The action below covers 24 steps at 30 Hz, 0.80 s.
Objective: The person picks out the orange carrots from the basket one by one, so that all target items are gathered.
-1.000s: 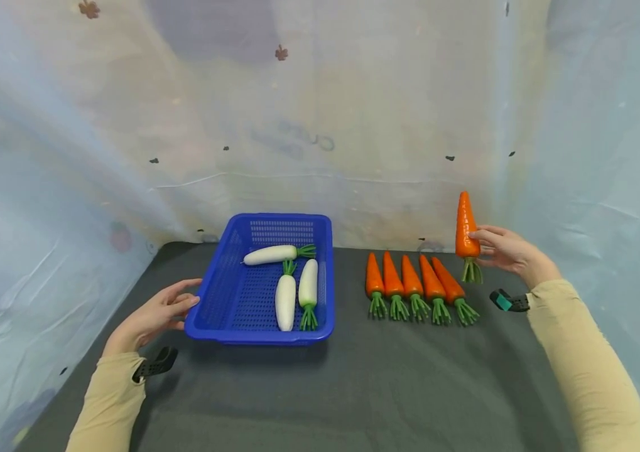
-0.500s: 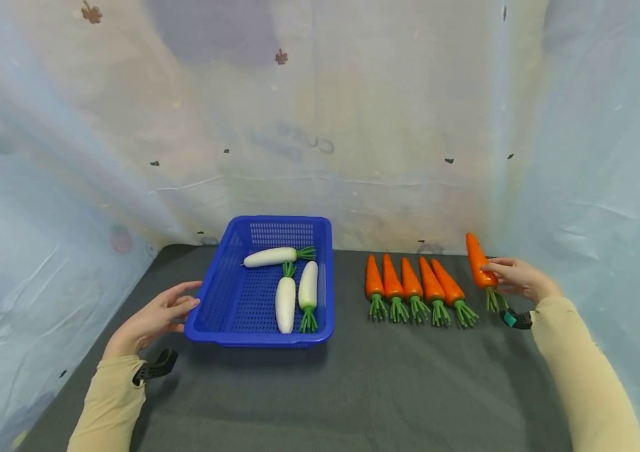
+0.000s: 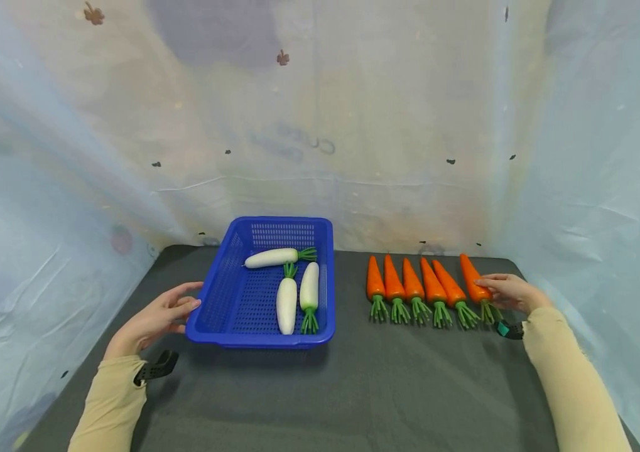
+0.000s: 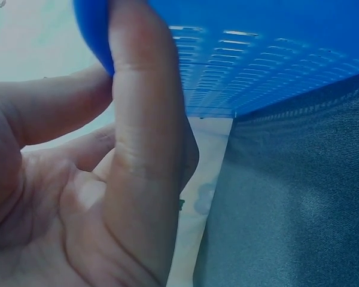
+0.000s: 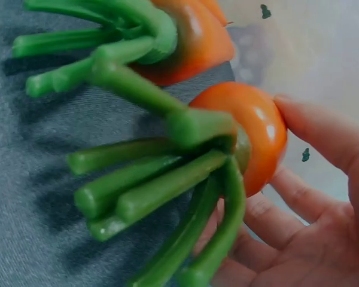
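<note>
A blue plastic basket point(image 3: 260, 340) stands at the left of the table, with three white radishes point(image 3: 286, 306) with green stubs inside it. My left hand point(image 3: 156, 317) grips the basket's left rim between thumb and fingers; the left wrist view shows its slotted wall point(image 4: 227, 66) close by. On the right, my right hand point(image 3: 514, 293) pinches an orange carrot point(image 3: 471, 279) at its thick end, thumb on one side and fingers on the other. That carrot lies at the right end of a row of carrots point(image 3: 412, 279), green stems point(image 5: 149, 185) toward me.
A dark grey cloth point(image 3: 353, 389) covers the table. Pale patterned sheeting point(image 3: 387, 125) hangs behind it and along both sides. Between the basket and the leftmost carrot point(image 3: 375, 279) lies a strip of bare cloth.
My right hand has lowered the carrot from upright in the air, first rightward, then left to the row's right end. The left hand and basket have stayed in place.
</note>
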{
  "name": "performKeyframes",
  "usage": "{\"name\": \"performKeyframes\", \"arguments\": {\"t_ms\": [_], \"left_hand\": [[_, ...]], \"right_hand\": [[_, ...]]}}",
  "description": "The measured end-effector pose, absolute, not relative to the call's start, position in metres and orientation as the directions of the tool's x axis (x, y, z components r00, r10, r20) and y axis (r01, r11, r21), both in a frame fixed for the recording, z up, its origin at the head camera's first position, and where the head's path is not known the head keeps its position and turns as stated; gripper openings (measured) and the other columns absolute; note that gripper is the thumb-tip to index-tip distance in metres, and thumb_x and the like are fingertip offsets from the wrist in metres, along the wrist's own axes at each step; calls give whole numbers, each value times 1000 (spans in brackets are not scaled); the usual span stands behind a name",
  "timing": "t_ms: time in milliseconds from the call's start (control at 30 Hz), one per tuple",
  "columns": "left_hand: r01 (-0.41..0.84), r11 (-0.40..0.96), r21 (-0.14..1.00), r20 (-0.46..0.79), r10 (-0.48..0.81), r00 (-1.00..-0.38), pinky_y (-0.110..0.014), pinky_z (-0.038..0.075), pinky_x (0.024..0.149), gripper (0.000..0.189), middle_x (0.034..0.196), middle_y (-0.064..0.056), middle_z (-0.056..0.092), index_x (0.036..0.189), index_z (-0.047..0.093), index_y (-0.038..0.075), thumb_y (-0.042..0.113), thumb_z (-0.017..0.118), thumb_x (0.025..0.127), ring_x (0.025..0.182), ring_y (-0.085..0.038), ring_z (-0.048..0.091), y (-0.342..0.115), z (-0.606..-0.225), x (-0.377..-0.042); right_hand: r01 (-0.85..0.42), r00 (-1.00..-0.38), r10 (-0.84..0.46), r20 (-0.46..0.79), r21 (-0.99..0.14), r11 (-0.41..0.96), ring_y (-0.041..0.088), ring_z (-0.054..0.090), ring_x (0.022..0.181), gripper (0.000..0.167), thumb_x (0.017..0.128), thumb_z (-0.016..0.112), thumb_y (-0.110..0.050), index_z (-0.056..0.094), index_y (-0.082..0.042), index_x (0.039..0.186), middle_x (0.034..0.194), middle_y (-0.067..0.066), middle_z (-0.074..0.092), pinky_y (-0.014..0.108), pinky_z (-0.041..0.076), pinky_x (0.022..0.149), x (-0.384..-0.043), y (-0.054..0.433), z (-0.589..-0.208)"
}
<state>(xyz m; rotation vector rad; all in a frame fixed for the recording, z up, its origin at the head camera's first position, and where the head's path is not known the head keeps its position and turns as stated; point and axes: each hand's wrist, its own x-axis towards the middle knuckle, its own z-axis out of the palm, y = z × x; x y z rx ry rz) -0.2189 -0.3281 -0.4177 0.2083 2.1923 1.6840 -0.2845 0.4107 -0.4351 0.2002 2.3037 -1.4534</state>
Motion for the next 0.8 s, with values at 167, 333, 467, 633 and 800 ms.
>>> {"name": "performKeyframes", "arguments": {"t_ms": [167, 333, 467, 633, 800], "left_hand": [[-90, 283, 955, -189, 346, -919, -49, 54, 78, 68, 130, -28, 50, 151, 13, 4, 28, 51, 101, 102, -33, 62, -328, -418, -219], [-94, 287, 953, -194, 342, -919, -49, 54, 78, 67, 127, -25, 54, 151, 13, 4, 28, 51, 101, 101, -32, 63, -329, -418, -220], [-103, 284, 953, -199, 336, -921, -49, 54, 77, 67, 125, -24, 55, 151, 14, 5, 28, 51, 100, 100, -32, 63, -330, -418, -220], [-103, 287, 952, -199, 329, -923, -49, 54, 77, 68, 125, -24, 56, 151, 14, 5, 29, 52, 100, 100, -33, 63, -330, -417, -220], [-108, 286, 952, -203, 328, -923, -50, 54, 77, 67, 125, -24, 56, 151, 14, 6, 28, 52, 100, 101, -33, 63, -329, -418, -220]], "right_hand": [[340, -903, -66, -424, -802, 491, 14, 62, 88, 73, 96, 58, -36, 29, 15, 140, 107, 7, 61, 35, 54, 78, -283, 409, -440], [329, -904, -66, -422, -787, 521, 17, 61, 95, 74, 96, 57, -37, 30, 15, 140, 123, 22, 54, 36, 53, 81, -281, 406, -443], [311, -906, -78, -416, -781, 542, 30, 58, 108, 74, 96, 56, -38, 29, 15, 141, 133, 32, 43, 39, 52, 86, -280, 403, -443], [315, -904, -77, -421, -776, 547, 32, 58, 110, 72, 97, 54, -39, 31, 14, 141, 129, 31, 48, 40, 51, 88, -281, 401, -443], [346, -904, -54, -424, -800, 491, 18, 62, 94, 68, 96, 57, -35, 35, 14, 138, 108, 10, 61, 38, 54, 82, -279, 403, -443]]}}
